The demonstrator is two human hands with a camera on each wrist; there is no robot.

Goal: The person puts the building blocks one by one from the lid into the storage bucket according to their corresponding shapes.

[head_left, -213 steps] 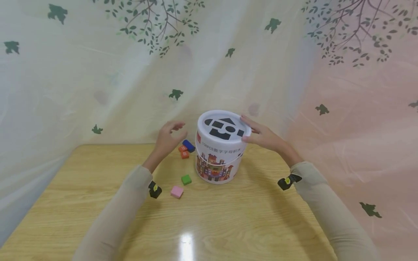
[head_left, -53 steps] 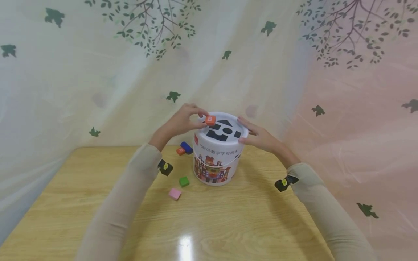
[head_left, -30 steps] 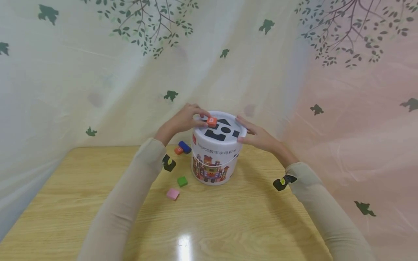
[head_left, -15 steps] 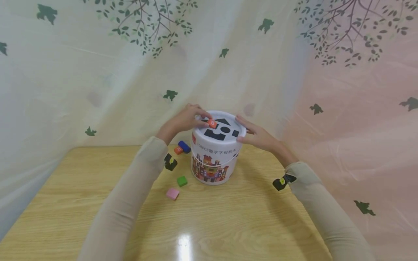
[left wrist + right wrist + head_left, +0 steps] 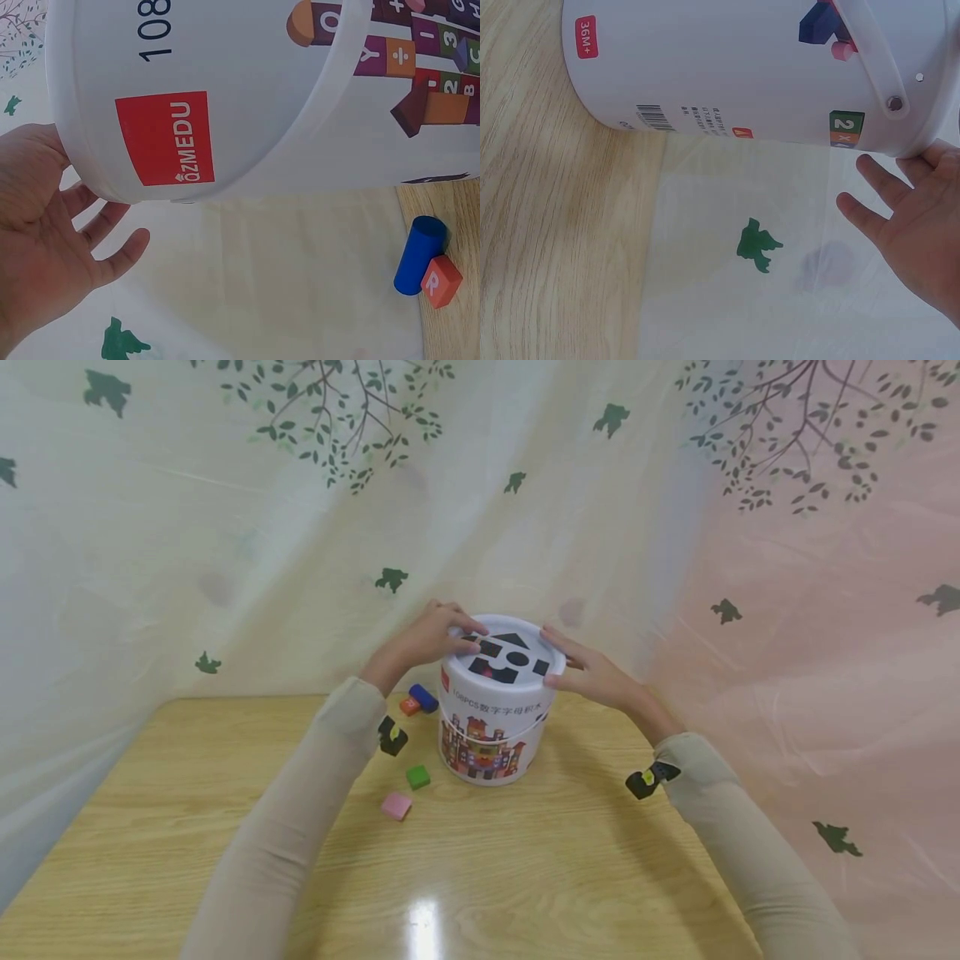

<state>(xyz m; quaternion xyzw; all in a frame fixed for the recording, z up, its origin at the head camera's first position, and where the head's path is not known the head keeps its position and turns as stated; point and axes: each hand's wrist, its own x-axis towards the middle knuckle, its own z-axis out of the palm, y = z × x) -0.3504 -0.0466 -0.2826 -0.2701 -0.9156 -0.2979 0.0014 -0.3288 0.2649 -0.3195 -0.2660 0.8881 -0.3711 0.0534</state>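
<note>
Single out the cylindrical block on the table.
The blue block, beside the orange block marked R. It alone is rounded; the orange block, green block and pink block look boxy.

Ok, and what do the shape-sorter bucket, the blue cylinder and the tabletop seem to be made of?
Shape-sorter bucket: probably plastic, maybe coated card walls; smooth, printed, soft sheen.
Blue cylinder: possibly painted wood; even opaque color, no grain showing, so plastic isn't ruled out.
Tabletop: wood or wood-look laminate; visible grain, glossy bright reflection.

Head view from above, facing forward and down, wrist views close in, turned sideways, all sharing the bucket [image 5: 493, 703]
</note>
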